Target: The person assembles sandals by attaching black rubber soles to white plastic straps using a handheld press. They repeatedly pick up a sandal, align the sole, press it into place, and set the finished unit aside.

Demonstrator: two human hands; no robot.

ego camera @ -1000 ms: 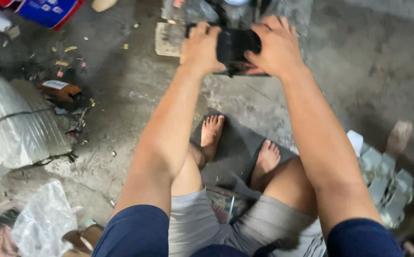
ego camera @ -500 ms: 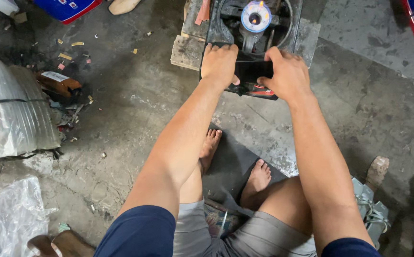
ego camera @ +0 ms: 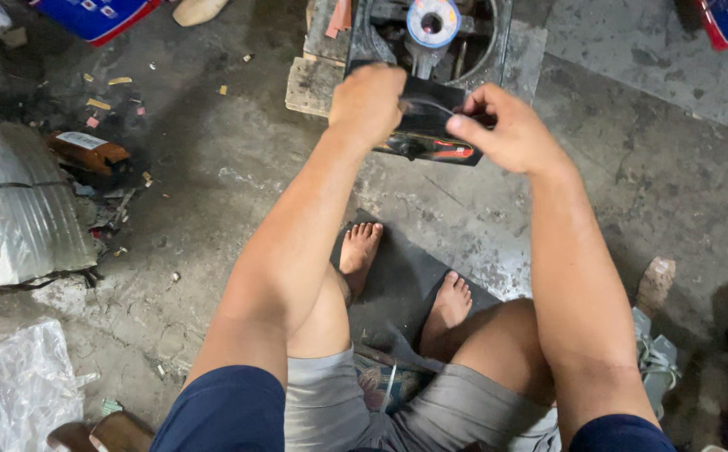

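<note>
Black flat part [ego camera: 427, 121] sits at the top middle of the head view, held out at arm's length over the near edge of a dark metal frame [ego camera: 506, 42] that stands on the concrete floor [ego camera: 632, 184]. A strip of red shows along the lower edge of the part, and a thin wire arcs across its face.

The left hand [ego camera: 370, 102] is closed in a fist over the left end of the part, knuckles up, gripping it. The right hand [ego camera: 510, 134] holds the right end, with its thumb and forefinger pinched narrowly together at the part's upper edge, seemingly on the wire, though the contact itself is too small to make out.

Behind the part, inside the frame, a round blue and white spool [ego camera: 432, 21] stands on a metal post. A worn wooden block [ego camera: 318, 84] lies touching the frame's left side.

Judging by the grip, the step in hand looks like fitting or wiring the part at the frame's front, with one hand steadying it and the other doing the fine work. The next move would call for the left hand to keep the part level while the right guides the wire carefully without kinking it.

Nearer the camera, two bare feet [ego camera: 360, 251] rest on a dark mat [ego camera: 406, 285]. At the left lie a clear plastic bundle [ego camera: 12, 218] and a brown bottle [ego camera: 87, 151] among scraps.
</note>
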